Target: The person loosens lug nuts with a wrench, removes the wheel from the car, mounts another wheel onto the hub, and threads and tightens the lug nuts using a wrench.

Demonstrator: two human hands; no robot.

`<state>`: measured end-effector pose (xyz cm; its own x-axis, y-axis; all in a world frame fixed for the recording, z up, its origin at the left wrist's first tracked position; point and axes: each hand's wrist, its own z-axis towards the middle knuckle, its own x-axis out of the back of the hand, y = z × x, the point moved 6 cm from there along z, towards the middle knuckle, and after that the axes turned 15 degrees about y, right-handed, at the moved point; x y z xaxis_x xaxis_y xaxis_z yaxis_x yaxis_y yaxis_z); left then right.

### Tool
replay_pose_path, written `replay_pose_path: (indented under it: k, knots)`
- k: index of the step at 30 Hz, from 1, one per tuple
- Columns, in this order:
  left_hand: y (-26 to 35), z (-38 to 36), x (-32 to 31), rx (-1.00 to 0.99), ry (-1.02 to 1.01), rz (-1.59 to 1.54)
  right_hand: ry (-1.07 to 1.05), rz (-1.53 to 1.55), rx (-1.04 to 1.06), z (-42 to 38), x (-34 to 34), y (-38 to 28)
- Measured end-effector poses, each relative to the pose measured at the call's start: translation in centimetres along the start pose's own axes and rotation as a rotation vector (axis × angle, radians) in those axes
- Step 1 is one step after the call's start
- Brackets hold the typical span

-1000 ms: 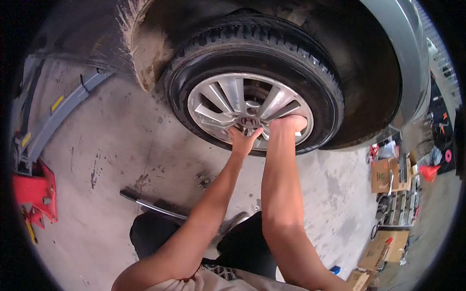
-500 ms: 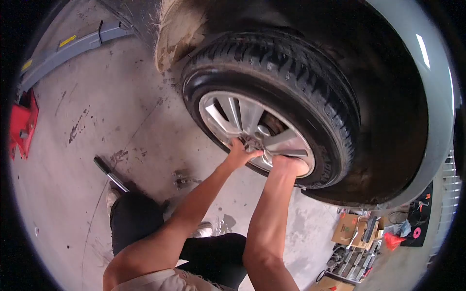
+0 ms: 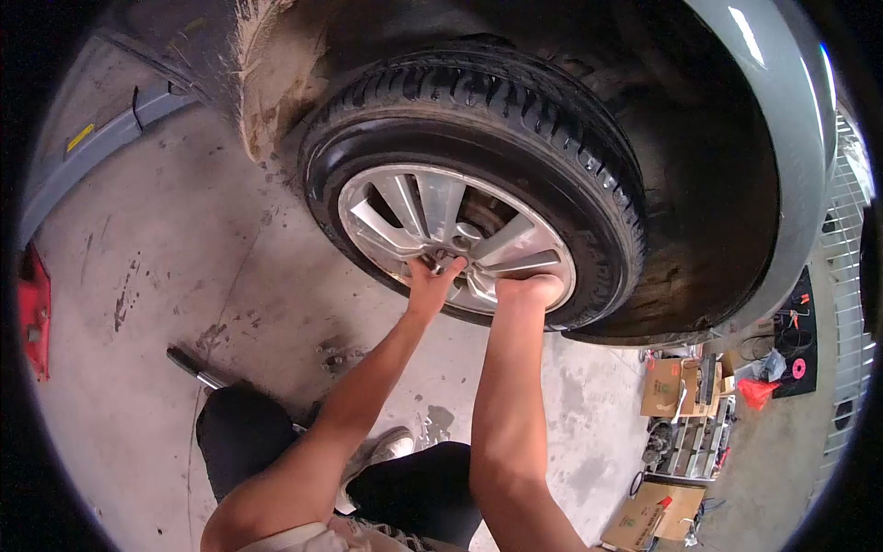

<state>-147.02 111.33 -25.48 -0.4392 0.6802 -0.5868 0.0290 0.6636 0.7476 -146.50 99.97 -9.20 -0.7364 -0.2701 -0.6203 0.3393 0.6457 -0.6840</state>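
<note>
A car wheel (image 3: pixel 441 207) with a silver multi-spoke rim and a black tire (image 3: pixel 552 239) sits in the wheel arch (image 3: pixel 713 212). My left hand (image 3: pixel 430 285) is at the hub, thumb and fingers bent around a small spot there; what lies between them is hard to make out. My right hand (image 3: pixel 532 291) grips the wheel at the lower right of the rim, its fingers hidden in a gap between the spokes.
A dark-handled metal bar (image 3: pixel 195 366) and small metal pieces (image 3: pixel 333 355) lie on the concrete floor. At left are a red metal piece (image 3: pixel 35 317) and a grey lift arm (image 3: pixel 106 166). Cardboard boxes (image 3: pixel 664 386) and a red bag (image 3: pixel 756 393) stand at right.
The whole view has shifted, with the wheel now farther left and slightly higher. My left thumb has moved in nearer the hub. My right hand keeps its place on the rim.
</note>
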Motion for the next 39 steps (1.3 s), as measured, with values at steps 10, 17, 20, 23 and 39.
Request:
replay_pose_path:
  k: [10, 17, 20, 23, 39]
  knots:
    - [0.3, -0.1, 0.4, 0.078, -0.082, 0.194, 0.112, -0.553, -0.255, -7.0, 13.1, 0.8]
    - [2.6, -0.6, 0.9, 0.264, -0.117, 0.499, -0.024, -1.107, -0.451, -6.1, 23.9, 5.0]
    - [2.3, -0.4, 0.6, 0.280, -0.113, 0.481, -0.380, -1.670, -0.087, -5.3, 25.4, 7.6]
    - [0.6, 0.5, 1.8, 0.264, -0.100, 0.457, -0.833, -2.143, 0.250, -5.2, 27.7, 12.2]
    - [-0.3, 0.8, -0.1, 0.442, -0.442, 0.405, -0.142, -1.662, 0.029, -11.3, 31.6, 26.4]
